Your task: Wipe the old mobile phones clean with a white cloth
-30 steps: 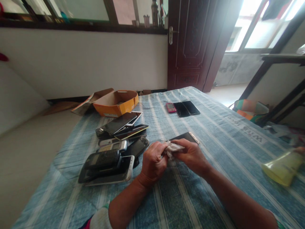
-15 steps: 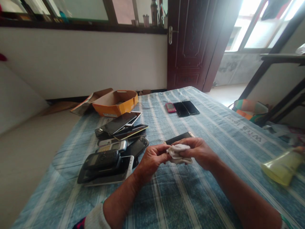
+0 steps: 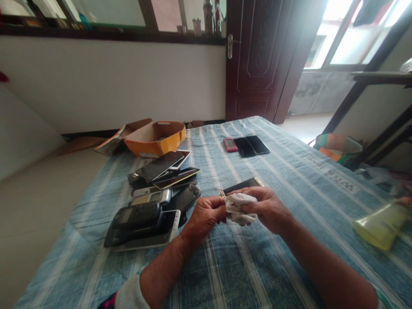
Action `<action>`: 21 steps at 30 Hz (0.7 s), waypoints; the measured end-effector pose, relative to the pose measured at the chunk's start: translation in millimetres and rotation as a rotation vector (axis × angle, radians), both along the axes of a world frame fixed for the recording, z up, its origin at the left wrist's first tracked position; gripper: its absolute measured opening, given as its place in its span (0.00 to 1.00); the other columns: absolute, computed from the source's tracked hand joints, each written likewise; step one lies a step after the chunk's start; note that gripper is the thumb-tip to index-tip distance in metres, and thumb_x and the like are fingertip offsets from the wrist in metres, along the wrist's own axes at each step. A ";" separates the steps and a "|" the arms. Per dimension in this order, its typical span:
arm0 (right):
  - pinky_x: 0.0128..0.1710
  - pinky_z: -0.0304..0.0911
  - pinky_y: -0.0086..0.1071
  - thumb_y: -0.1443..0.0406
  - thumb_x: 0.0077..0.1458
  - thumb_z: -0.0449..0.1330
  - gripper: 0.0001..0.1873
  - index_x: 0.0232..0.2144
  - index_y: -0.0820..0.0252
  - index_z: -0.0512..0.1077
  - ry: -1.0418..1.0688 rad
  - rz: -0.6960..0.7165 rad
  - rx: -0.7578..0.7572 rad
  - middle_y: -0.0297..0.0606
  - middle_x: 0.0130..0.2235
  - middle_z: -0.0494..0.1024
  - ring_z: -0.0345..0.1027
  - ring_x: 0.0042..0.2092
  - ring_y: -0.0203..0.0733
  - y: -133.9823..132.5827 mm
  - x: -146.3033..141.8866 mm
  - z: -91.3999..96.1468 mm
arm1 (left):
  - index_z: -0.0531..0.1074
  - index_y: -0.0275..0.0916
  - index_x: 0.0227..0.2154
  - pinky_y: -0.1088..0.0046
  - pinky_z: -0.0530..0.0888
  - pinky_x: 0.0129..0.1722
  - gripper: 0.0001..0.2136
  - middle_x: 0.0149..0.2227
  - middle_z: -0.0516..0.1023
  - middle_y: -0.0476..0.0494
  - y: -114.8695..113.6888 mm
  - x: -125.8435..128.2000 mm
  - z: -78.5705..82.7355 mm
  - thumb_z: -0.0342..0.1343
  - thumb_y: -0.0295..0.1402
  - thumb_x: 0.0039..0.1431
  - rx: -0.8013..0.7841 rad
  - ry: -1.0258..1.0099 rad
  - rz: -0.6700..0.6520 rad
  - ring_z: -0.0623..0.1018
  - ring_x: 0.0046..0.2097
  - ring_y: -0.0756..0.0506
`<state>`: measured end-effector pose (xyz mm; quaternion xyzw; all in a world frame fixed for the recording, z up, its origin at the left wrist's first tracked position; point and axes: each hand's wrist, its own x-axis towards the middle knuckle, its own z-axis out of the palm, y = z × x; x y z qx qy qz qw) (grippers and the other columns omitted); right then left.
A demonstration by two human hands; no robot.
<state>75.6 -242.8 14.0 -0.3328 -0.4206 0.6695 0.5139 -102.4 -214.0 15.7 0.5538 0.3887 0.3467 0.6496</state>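
Observation:
A crumpled white cloth point(image 3: 241, 208) is bunched between my two hands over the table. My right hand point(image 3: 270, 210) is closed around the cloth from the right, thumb and fingers pressing its folds. On its other side my left hand point(image 3: 206, 216) pinches at the cloth's left edge; whether the folds wrap anything is hidden. Just beyond my fingers is a dark-screened phone point(image 3: 241, 186) with a gold edge, its near side covered by my hands. To the left of my left hand lies a loose pile of phones, with a black phone point(image 3: 138, 215) on top near the front.
A blue striped cloth point(image 3: 283, 180) covers the table. At the back left stands an open orange cardboard box point(image 3: 151, 148). Two black phones point(image 3: 252, 146) and a small pink device point(image 3: 230, 145) lie farther back. A yellow translucent object point(image 3: 378, 225) sits at the right.
My hands and the white cloth have shifted slightly left, and the cloth's folds have changed shape. A little more of the gold-edged phone shows. The pile is unchanged.

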 end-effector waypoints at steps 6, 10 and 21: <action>0.25 0.64 0.28 0.65 0.36 0.73 0.12 0.28 0.63 0.79 0.052 -0.058 -0.001 0.36 0.27 0.79 0.70 0.26 0.36 0.9 -1.3 0.4 | 0.74 0.34 0.18 0.79 0.59 0.20 0.15 0.16 0.70 0.52 0.2 0.3 1.5 0.69 0.41 0.39 -0.021 -0.006 0.029 0.63 0.19 0.55; 0.27 0.63 0.30 0.64 0.36 0.73 0.12 0.26 0.63 0.79 0.031 -0.086 -0.029 0.35 0.26 0.79 0.69 0.26 0.35 0.9 -2.8 2.8 | 0.76 0.34 0.19 0.79 0.62 0.21 0.14 0.17 0.71 0.51 0.9 -0.6 1.2 0.68 0.41 0.42 0.012 -0.026 -0.008 0.65 0.20 0.54; 0.35 0.64 0.35 0.63 0.52 0.63 0.05 0.28 0.56 0.78 -0.851 -0.787 0.466 0.37 0.30 0.78 0.69 0.34 0.42 12.7 28.2 5.2 | 0.78 0.35 0.36 0.73 0.73 0.33 0.11 0.33 0.80 0.43 3.6 0.4 -14.4 0.62 0.34 0.50 0.303 0.181 0.323 0.77 0.32 0.47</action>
